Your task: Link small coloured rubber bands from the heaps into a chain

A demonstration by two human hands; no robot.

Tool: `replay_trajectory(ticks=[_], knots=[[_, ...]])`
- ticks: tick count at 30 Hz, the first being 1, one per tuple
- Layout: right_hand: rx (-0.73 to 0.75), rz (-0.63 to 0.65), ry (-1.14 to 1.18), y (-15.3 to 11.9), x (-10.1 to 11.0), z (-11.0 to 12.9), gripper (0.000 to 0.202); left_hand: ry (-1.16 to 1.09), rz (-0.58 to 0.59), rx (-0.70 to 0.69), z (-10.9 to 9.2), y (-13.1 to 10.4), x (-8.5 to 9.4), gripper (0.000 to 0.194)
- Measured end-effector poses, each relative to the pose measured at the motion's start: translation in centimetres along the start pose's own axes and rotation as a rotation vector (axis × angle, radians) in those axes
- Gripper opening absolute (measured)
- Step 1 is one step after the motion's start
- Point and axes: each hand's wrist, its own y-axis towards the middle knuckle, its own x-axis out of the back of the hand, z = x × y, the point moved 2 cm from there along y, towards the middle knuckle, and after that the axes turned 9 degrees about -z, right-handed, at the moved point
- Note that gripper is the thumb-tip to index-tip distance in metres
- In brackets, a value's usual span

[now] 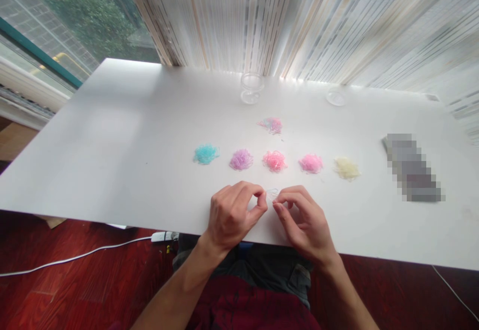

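Between my two hands are a few pale, nearly clear loops that look like small rubber bands [273, 193]. My left hand [232, 216] pinches at their left side with thumb and forefinger together. From the right, my right hand [305, 220] closes thumb and fingertips at their lower end; the exact hold is too fine to see. Just beyond lies a row of small piles of similar bands: turquoise [206, 154], purple [241, 159], coral pink [274, 161], bright pink [311, 163] and pale yellow [347, 168]. Farther back sits a mixed pink and bluish pile [273, 125].
A clear round container [251, 88] stands at the back of the white table [93, 155], with a clear lid [336, 97] to its right. On the right lies a blurred-out dark flat object [413, 168]. A striped curtain [232, 21] hangs behind. A white cable [82, 255] crosses the floor.
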Motion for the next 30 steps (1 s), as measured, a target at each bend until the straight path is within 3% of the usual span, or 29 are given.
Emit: replay_trajectory(ticks=[8, 14, 17, 23, 30], knots=[[-0.016, -0.063, 0.011, -0.1, 0.1, -0.2, 0.011, -0.357, 0.19, 0.379, 0.0, 0.1, 0.3, 0.012], [-0.023, -0.096, 0.102, -0.4, 0.3, -0.4, 0.013, -0.56, 0.404, 0.66, -0.5, 0.5, 0.6, 0.021], [-0.023, -0.11, 0.151, -0.5, 0.5, -0.4, 0.015, -0.724, 0.402, 0.756, -0.7, 0.7, 0.4, 0.018], [0.016, -0.129, 0.208, -0.7, 0.7, -0.2, 0.025, -0.89, 0.424, 0.842, -0.7, 1.1, 0.4, 0.018], [0.075, -0.182, 0.151, -0.7, 0.6, -0.1, 0.03, -0.886, 0.416, 0.827, -0.7, 1.1, 0.4, 0.014]])
